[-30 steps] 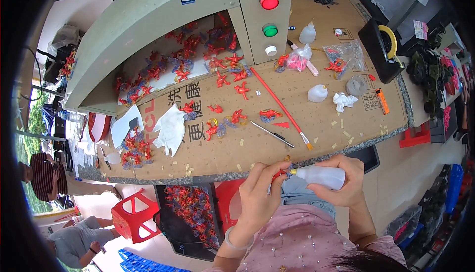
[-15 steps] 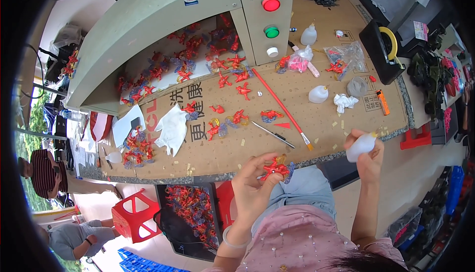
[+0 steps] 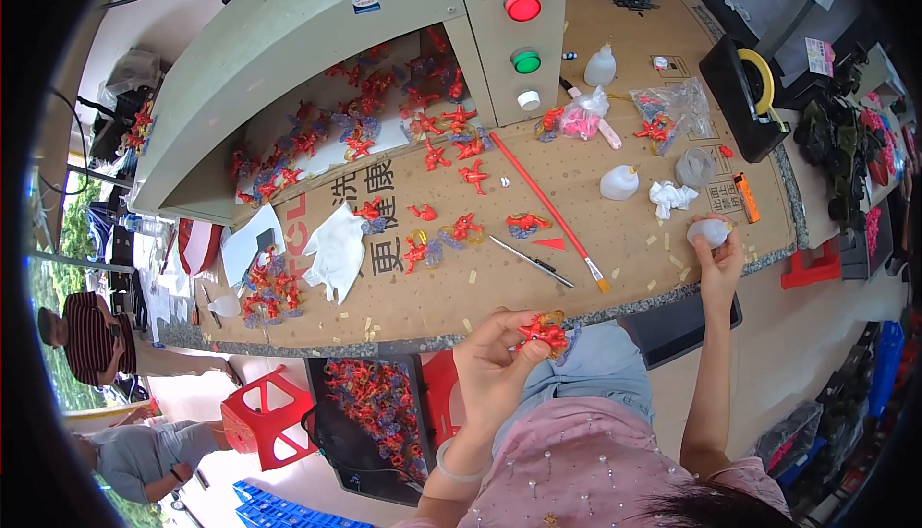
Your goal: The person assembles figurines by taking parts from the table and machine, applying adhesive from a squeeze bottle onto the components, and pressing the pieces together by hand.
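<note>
Between the thumb and fingers of my left hand (image 3: 495, 363) is a small red figurine (image 3: 544, 335) with clear yellow and purple parts, held just above the bench's near edge. My right hand (image 3: 720, 264) grips a small white squeeze bottle (image 3: 709, 232) over the right side of the bench, close to an orange lighter or cutter (image 3: 745, 198). A crumpled white tissue (image 3: 671, 200) and a second squeeze bottle (image 3: 619, 182) lie just beyond that hand. Several loose red figurines (image 3: 467, 228) are spread across the cardboard, beside a pen (image 3: 530, 261) and a red-handled brush (image 3: 552, 209).
A grey machine (image 3: 288, 58) with red and green buttons stands at the back, many figurines inside its arched opening. At right is a tape dispenser (image 3: 741, 96). A white glove (image 3: 334, 252) lies left. Below the bench sits a black bin of figurines (image 3: 370, 413) by a red stool (image 3: 269, 418).
My right hand has moved away from me toward the tissue, and its bottle now lies more sideways. My left hand still holds the figurine, slightly lower.
</note>
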Demonstrator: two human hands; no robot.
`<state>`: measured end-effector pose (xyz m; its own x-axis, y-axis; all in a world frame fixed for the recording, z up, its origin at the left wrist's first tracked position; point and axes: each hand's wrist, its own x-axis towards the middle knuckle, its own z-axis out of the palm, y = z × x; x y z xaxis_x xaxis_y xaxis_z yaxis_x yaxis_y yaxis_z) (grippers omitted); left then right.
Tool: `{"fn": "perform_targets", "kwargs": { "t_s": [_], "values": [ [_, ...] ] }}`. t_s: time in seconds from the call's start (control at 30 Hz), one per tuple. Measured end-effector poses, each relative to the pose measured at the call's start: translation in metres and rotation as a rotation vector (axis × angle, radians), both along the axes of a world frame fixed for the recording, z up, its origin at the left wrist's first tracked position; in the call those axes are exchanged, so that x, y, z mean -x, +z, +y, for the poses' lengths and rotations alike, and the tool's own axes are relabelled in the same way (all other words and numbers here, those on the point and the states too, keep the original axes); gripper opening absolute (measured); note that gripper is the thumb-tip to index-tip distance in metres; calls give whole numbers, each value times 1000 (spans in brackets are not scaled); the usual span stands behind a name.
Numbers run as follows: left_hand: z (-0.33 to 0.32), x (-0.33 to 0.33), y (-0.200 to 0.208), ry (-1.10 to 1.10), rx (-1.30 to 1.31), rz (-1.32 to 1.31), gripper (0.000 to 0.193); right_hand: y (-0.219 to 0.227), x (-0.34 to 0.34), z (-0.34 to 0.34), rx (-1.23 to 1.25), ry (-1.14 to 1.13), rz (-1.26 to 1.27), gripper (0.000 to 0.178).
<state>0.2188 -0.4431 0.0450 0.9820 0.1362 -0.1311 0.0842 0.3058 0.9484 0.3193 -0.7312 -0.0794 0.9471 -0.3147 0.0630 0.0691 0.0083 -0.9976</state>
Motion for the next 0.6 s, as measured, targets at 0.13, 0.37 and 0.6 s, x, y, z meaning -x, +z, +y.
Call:
{"fn": "perform_targets", "kwargs": {
  "t_s": [0.13,0.37,0.6],
  "values": [
    [-1,-2,1,21,21,19,21,6,4,5,46,-9,-11,45],
    [0,3,1,-25,13,4,24,43,26,25,475,-349,-296,58],
    [-13,1,13,-128,-354,16,25,152,59,103,402,498,-357,24]
  ]
}}
